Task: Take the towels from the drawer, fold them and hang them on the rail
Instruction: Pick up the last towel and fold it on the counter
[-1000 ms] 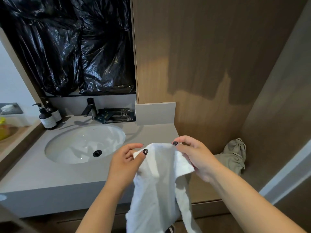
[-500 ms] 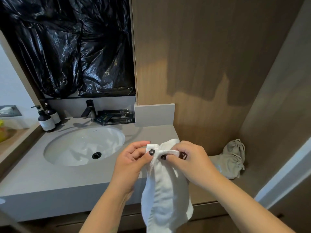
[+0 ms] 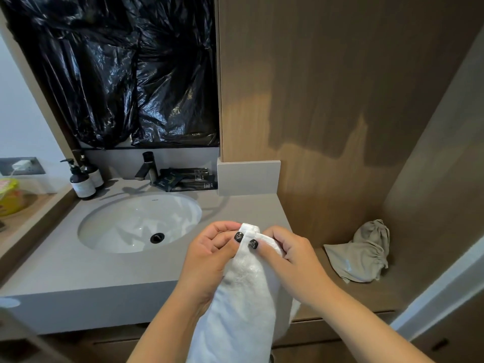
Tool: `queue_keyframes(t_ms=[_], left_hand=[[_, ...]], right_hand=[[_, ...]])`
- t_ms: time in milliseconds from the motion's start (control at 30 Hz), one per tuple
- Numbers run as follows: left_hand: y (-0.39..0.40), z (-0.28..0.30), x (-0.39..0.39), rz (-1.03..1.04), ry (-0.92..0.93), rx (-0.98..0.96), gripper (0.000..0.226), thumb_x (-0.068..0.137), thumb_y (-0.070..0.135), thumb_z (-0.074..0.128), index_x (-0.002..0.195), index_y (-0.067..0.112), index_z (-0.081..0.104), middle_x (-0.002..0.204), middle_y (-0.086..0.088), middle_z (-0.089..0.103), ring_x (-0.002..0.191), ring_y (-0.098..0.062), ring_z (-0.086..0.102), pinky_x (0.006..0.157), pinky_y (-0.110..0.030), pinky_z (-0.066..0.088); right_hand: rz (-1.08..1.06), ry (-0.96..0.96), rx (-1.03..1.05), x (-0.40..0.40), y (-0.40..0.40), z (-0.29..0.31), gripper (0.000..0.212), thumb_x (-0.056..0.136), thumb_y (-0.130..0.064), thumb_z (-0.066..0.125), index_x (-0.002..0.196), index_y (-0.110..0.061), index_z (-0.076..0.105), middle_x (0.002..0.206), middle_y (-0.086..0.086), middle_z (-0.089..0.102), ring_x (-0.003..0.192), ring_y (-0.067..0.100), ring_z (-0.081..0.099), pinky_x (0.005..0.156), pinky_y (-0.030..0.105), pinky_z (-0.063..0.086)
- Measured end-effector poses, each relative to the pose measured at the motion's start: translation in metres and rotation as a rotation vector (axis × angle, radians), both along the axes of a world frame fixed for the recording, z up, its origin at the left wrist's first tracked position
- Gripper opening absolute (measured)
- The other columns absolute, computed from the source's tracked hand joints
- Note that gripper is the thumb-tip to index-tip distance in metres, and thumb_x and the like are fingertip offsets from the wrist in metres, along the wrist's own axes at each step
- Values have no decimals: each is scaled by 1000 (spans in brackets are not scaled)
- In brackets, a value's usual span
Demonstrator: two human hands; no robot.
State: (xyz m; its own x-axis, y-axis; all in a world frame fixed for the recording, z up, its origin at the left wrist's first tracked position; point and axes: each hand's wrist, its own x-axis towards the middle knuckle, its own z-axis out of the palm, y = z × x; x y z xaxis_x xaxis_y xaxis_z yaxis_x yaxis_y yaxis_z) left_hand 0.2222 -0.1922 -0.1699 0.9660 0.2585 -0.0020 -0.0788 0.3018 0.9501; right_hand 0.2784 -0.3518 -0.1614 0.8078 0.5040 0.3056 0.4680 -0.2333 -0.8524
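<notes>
A white towel (image 3: 243, 297) hangs folded lengthwise in front of me, over the front edge of the grey vanity counter (image 3: 104, 273). My left hand (image 3: 209, 255) pinches its top edge from the left, thumb on the front. My right hand (image 3: 290, 258) pinches the same top edge from the right, so both thumbs sit almost side by side. The towel's lower end runs out of the bottom of the view. No rail and no open drawer are in sight.
A white oval sink (image 3: 138, 221) with a dark tap (image 3: 148, 166) lies to the left. Two pump bottles (image 3: 83, 179) stand at the back left, dark sachets (image 3: 188, 179) behind the sink. A beige drawstring bag (image 3: 364, 252) lies on the wooden shelf at right. Black plastic covers the mirror.
My hands came together, bringing the towel's two top corners against each other, so the spread towel is now a narrow folded strip. The view dipped slightly.
</notes>
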Motion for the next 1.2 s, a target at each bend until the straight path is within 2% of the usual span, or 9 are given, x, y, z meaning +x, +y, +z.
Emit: queue_keyframes(t_ms=[133, 333, 433, 567, 700, 800, 900, 1133, 1200], left_hand=[[3, 3, -4, 17, -12, 78, 16, 93, -1, 60, 104, 9, 65, 97, -12, 76, 84, -20, 71, 70, -22, 56], [5, 8, -7, -4, -47, 151, 17, 96, 1, 56, 107, 11, 64, 97, -8, 77, 93, -22, 71, 80, -22, 56], [5, 9, -7, -16, -70, 228, 19, 94, 1, 62, 108, 14, 65, 98, -4, 77, 95, -22, 70, 84, -27, 54], [3, 6, -5, 27, -101, 313, 26, 86, -2, 70, 106, 16, 68, 97, 0, 77, 94, -24, 69, 82, -25, 54], [0, 4, -4, 122, -144, 320, 20, 85, 0, 72, 97, 16, 74, 93, 3, 77, 92, -18, 71, 80, -22, 55], [-1, 4, -3, 163, -163, 333, 19, 84, -2, 72, 92, 16, 76, 91, 3, 77, 90, -19, 71, 82, -26, 55], [0, 3, -3, 170, -173, 347, 20, 84, -1, 73, 91, 17, 78, 90, 2, 77, 89, -18, 71, 81, -26, 56], [0, -4, 0, 163, -156, 324, 24, 83, 2, 75, 92, 22, 66, 86, 11, 70, 81, -8, 65, 73, -20, 53], [1, -9, 1, 153, -130, 409, 25, 82, 12, 77, 86, 30, 61, 81, 14, 64, 74, -4, 58, 68, -18, 50]], right_hand=[[-45, -22, 88, -4, 8, 0, 18, 91, -21, 69, 75, -19, 61, 69, 2, 57, 59, 2, 45, 54, 15, 35], [-96, -68, 138, -4, 12, 0, 20, 91, -18, 69, 73, -22, 61, 64, -9, 58, 58, 2, 49, 54, 11, 35], [-124, -76, 151, -3, 14, 0, 20, 90, -15, 69, 73, -19, 61, 63, -12, 57, 58, 2, 50, 55, 9, 35], [-141, -52, 175, -3, 14, 0, 19, 90, -15, 69, 72, -17, 62, 65, -2, 58, 58, 3, 49, 54, 11, 35], [-147, -24, 186, -4, 15, -1, 20, 90, -14, 70, 72, -19, 62, 62, -6, 57, 56, 3, 47, 52, 12, 34], [-148, 1, 203, -4, 15, -2, 11, 89, -16, 71, 88, -25, 65, 73, -9, 60, 65, 4, 53, 58, 13, 40], [-115, -79, 77, -2, 14, 0, 20, 93, -20, 66, 111, -29, 66, 88, -13, 58, 81, 5, 57, 69, 11, 42], [-128, -199, -33, 2, 18, -2, 6, 99, -23, 56, 95, -24, 60, 95, -13, 46, 86, 5, 51, 70, 8, 38], [-164, -203, -21, 6, 19, -2, 6, 99, -24, 56, 94, -24, 59, 98, -12, 45, 90, 5, 51, 71, 8, 39]])
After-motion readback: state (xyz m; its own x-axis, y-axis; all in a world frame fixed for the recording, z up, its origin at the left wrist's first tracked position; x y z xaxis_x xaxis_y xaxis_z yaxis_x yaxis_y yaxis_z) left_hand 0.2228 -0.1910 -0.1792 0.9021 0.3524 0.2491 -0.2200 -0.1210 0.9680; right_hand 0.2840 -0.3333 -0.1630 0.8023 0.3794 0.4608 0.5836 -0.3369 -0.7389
